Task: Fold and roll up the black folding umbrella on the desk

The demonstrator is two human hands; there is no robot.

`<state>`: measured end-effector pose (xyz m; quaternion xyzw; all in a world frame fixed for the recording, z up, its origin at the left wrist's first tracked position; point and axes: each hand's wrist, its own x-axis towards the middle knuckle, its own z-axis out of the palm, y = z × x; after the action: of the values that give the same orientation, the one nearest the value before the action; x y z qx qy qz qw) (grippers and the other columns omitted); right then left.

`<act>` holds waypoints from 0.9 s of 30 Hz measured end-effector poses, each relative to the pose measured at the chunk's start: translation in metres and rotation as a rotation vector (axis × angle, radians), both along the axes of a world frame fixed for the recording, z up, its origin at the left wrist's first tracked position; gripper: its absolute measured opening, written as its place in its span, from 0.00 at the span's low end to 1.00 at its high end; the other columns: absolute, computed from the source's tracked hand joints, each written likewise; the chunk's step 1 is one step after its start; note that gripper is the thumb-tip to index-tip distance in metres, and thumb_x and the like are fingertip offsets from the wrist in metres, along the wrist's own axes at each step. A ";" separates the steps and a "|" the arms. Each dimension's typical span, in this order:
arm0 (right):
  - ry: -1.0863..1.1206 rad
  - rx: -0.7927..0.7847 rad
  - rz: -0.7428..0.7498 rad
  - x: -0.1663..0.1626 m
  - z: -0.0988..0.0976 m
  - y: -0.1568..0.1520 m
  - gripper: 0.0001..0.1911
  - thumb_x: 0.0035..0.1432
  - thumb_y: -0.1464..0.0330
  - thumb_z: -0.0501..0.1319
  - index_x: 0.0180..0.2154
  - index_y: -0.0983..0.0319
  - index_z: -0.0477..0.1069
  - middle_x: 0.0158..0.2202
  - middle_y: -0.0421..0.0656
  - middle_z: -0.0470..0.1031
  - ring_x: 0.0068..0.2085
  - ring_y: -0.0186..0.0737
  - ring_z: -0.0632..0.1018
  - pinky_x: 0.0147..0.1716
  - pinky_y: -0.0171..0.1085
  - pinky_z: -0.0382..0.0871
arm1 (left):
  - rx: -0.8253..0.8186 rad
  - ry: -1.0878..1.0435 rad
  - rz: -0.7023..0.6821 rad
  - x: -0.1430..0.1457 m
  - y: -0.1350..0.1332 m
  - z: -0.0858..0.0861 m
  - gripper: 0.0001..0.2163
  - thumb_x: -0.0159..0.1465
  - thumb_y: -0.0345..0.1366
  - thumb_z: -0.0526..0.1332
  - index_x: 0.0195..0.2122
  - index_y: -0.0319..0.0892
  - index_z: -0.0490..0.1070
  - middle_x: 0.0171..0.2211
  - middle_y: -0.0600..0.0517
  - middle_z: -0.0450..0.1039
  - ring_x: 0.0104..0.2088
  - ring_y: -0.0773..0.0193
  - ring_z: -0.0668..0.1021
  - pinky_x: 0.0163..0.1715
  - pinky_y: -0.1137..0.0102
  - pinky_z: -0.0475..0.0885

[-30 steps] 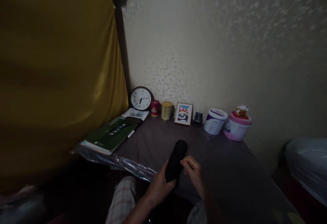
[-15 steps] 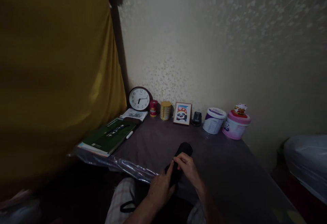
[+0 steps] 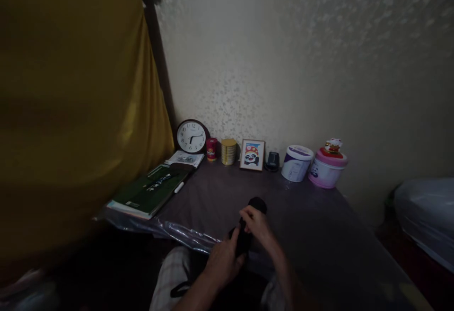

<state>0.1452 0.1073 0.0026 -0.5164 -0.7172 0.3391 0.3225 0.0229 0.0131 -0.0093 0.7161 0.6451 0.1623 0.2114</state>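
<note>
A black cylindrical object, perhaps a folded umbrella (image 3: pixel 256 204), is held over the near edge of the dark table (image 3: pixel 319 226). My left hand (image 3: pixel 222 260) is wrapped round its lower end. My right hand (image 3: pixel 256 226) grips its middle, fingers closed over it. A dark strap loop (image 3: pixel 179 288) hangs below my left wrist, near my checked trouser leg. The scene is dim and details of the object are hard to see.
Along the wall stand a round clock (image 3: pixel 191 136), a red tin (image 3: pixel 212 149), a gold tin (image 3: pixel 229 151), a panda picture frame (image 3: pixel 252 155), a small black device (image 3: pixel 273 161), a white tub (image 3: pixel 297 163) and a pink tub (image 3: pixel 327 168). Green books (image 3: pixel 151 190) lie left, by a yellow curtain (image 3: pixel 71 112).
My right hand moved from beside the black object onto its middle and closed on it. The object slid a little lower into my left hand.
</note>
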 end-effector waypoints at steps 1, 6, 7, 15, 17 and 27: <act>0.069 -0.024 -0.006 0.003 -0.001 0.000 0.13 0.54 0.60 0.50 0.29 0.60 0.68 0.22 0.38 0.69 0.20 0.32 0.70 0.19 0.31 0.62 | -0.007 -0.017 -0.001 -0.001 0.000 0.000 0.33 0.55 0.39 0.54 0.61 0.46 0.43 0.49 0.44 0.68 0.44 0.54 0.74 0.42 0.65 0.67; 0.129 0.116 0.097 0.011 -0.005 -0.007 0.09 0.50 0.64 0.56 0.32 0.59 0.72 0.33 0.41 0.72 0.34 0.36 0.73 0.31 0.33 0.67 | -0.037 -0.106 0.004 -0.008 0.004 -0.001 0.31 0.56 0.41 0.54 0.60 0.44 0.44 0.48 0.46 0.70 0.46 0.58 0.74 0.43 0.70 0.66; 0.124 0.136 0.112 0.010 -0.006 -0.008 0.08 0.50 0.65 0.56 0.32 0.59 0.72 0.34 0.41 0.72 0.34 0.36 0.73 0.32 0.33 0.67 | -0.042 -0.120 0.010 -0.009 0.004 -0.001 0.31 0.56 0.41 0.54 0.60 0.43 0.45 0.48 0.46 0.70 0.46 0.59 0.74 0.43 0.70 0.66; 0.305 0.062 -0.017 0.013 -0.015 0.000 0.14 0.53 0.61 0.53 0.35 0.62 0.71 0.33 0.42 0.70 0.21 0.29 0.69 0.19 0.31 0.65 | -0.033 -0.283 0.049 -0.017 -0.019 0.001 0.38 0.56 0.39 0.55 0.62 0.41 0.32 0.59 0.45 0.56 0.56 0.62 0.65 0.51 0.72 0.61; 0.302 0.076 -0.001 0.015 -0.013 -0.001 0.14 0.53 0.61 0.53 0.34 0.62 0.71 0.33 0.42 0.70 0.22 0.29 0.70 0.21 0.32 0.66 | -0.053 -0.242 0.065 -0.016 -0.027 0.005 0.39 0.56 0.36 0.56 0.62 0.45 0.28 0.60 0.46 0.53 0.55 0.62 0.66 0.48 0.72 0.63; 0.163 0.235 0.166 0.017 0.001 -0.011 0.16 0.53 0.74 0.49 0.39 0.60 0.71 0.39 0.43 0.71 0.34 0.34 0.74 0.35 0.35 0.68 | -0.163 0.300 0.134 0.002 -0.041 0.011 0.35 0.59 0.25 0.48 0.59 0.60 0.26 0.58 0.37 0.53 0.37 0.55 0.78 0.33 0.66 0.70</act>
<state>0.1626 0.0963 0.0034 -0.3848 -0.7636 0.3190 0.4087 0.0249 -0.0274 0.0022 0.6682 0.7267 0.0147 0.1588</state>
